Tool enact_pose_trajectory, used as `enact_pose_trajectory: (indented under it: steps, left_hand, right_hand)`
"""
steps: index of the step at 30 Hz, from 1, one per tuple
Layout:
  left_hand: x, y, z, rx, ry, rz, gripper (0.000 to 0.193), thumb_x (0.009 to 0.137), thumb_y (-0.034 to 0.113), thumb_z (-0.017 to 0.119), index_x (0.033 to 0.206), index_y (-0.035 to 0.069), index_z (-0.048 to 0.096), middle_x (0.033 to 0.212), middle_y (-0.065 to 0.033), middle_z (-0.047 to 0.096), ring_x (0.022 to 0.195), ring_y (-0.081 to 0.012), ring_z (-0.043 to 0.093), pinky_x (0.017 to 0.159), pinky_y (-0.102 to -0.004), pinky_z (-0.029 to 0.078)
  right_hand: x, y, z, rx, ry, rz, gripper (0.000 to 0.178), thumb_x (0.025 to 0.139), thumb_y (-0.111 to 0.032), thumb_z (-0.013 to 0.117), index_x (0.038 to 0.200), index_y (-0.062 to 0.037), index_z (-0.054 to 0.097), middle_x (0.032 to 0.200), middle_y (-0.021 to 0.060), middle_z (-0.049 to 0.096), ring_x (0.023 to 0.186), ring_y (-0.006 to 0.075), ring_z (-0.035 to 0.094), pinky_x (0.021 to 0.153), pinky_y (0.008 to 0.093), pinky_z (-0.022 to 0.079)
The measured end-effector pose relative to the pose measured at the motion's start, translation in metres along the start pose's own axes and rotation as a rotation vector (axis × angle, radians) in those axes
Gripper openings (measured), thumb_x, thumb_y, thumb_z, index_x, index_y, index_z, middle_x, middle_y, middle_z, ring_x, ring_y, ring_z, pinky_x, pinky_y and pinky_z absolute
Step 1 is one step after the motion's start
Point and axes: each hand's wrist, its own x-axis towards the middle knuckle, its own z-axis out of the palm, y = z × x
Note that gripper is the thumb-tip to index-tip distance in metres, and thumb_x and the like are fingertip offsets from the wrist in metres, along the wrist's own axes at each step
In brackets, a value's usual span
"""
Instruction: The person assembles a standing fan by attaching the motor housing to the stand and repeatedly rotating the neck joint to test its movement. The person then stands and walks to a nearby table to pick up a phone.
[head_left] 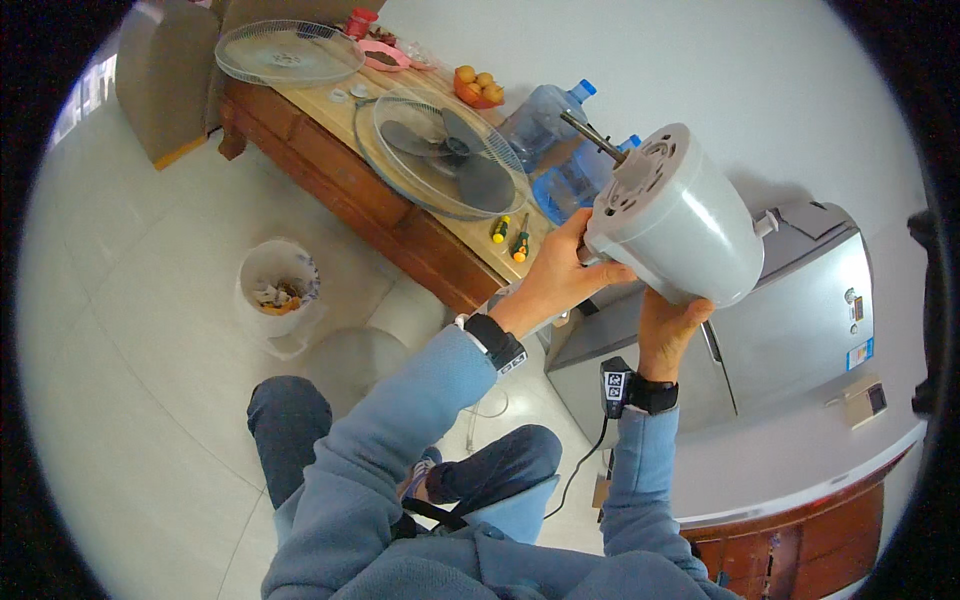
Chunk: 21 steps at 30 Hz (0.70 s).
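Both hands hold up a white electric fan motor housing [695, 225], tilted, its bare metal shaft [592, 135] pointing up and left. My left hand [565, 275] grips the lower left side by the vented face, thumb along the housing. My right hand [670, 328] is closed around the underside, with some fingers hidden behind it. A small knob [766, 223] sticks out at the rear. On the wooden table beyond, grey fan blades [485, 185] lie with a round wire grille [390, 120]. Two screwdrivers, one yellow-and-black [501, 229] and one green-and-orange [521, 245], rest near the table's end.
Another grille [290, 55] lies at the table's far left. Large blue water jugs [545, 120] and an orange fruit bowl [478, 92] stand behind. A waste bin [275, 285] is on the floor at left. A silver fridge [800, 300] stands at right.
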Motion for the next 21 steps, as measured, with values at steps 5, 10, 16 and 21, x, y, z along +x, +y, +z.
enact_pose_trajectory:
  steps: [5,10,16,21]
  left_hand:
    - [0.000,-0.001,-0.001,0.058,-0.030,0.000,0.058,0.077,0.029,0.079,0.120,0.001,0.052,0.102,-0.0055,0.063,0.093,-0.0123,0.058,0.081,-0.0278,0.047]
    - [-0.004,0.002,0.003,0.011,0.008,-0.108,0.050,0.077,0.025,0.079,0.114,0.002,0.054,0.097,-0.0041,0.064,0.089,-0.0103,0.057,0.076,-0.0270,0.048]
    - [-0.007,-0.001,0.005,0.062,0.037,-0.011,0.038,0.081,0.022,0.074,0.109,0.002,0.057,0.098,-0.0039,0.063,0.090,-0.0113,0.057,0.079,-0.0278,0.047]
    - [-0.014,-0.009,-0.026,0.635,0.010,-0.025,0.022,0.086,0.010,0.057,0.106,0.000,0.060,0.093,-0.0036,0.061,0.086,-0.0125,0.053,0.075,-0.0284,0.045]
  right_hand:
    - [0.003,0.010,-0.005,-0.031,0.000,0.094,0.096,0.070,-0.056,0.076,0.143,-0.0143,0.029,0.140,0.0063,0.039,0.130,0.0257,0.038,0.105,0.0455,0.036]
    - [0.004,0.019,-0.009,0.074,-0.108,0.067,0.094,0.069,-0.048,0.080,0.140,-0.0117,0.031,0.136,0.0073,0.041,0.128,0.0260,0.040,0.104,0.0449,0.037]
    - [0.006,0.021,-0.005,0.244,-0.047,0.056,0.061,0.071,-0.017,0.077,0.121,0.0002,0.048,0.114,0.0071,0.056,0.105,0.0179,0.053,0.092,0.0328,0.044]
    - [0.011,0.012,-0.003,0.120,-0.115,0.143,0.079,0.062,-0.014,0.083,0.128,-0.0024,0.043,0.120,0.0102,0.054,0.112,0.0208,0.052,0.094,0.0349,0.044]
